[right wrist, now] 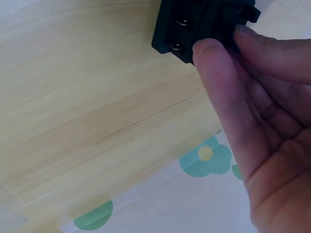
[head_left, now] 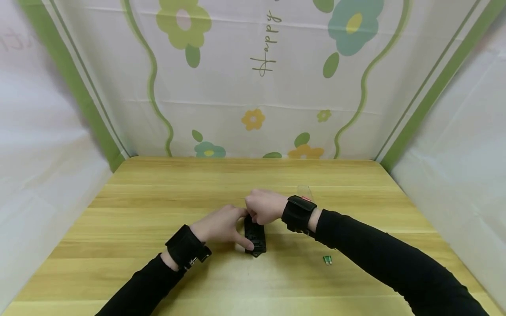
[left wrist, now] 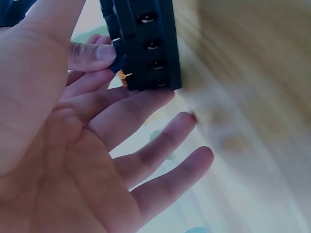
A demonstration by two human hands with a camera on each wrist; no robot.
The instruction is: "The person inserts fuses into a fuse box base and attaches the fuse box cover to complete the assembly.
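Observation:
A black fuse block (head_left: pixel 255 237) lies on the table, with a row of slots holding metal contacts along its side in the left wrist view. My left hand (head_left: pixel 222 224) grips it, thumb near the front end and fingers at the far end. The right hand (head_left: pixel 265 206) is at the block's far end, thumb and index finger pinching a small dark blue piece (left wrist: pixel 117 63), mostly hidden by the fingers. Just below that piece shows a bit of orange (left wrist: pixel 124 78). To the right of the block, a green blade fuse (head_left: pixel 327 260) lies on the table.
A clear plastic cover (head_left: pixel 304 192) lies behind the right wrist, partly hidden by it. The wooden table (head_left: pixel 158 188) meets a flower-printed cloth (head_left: pixel 229 87) at its back edge, and white cloth hangs at both sides.

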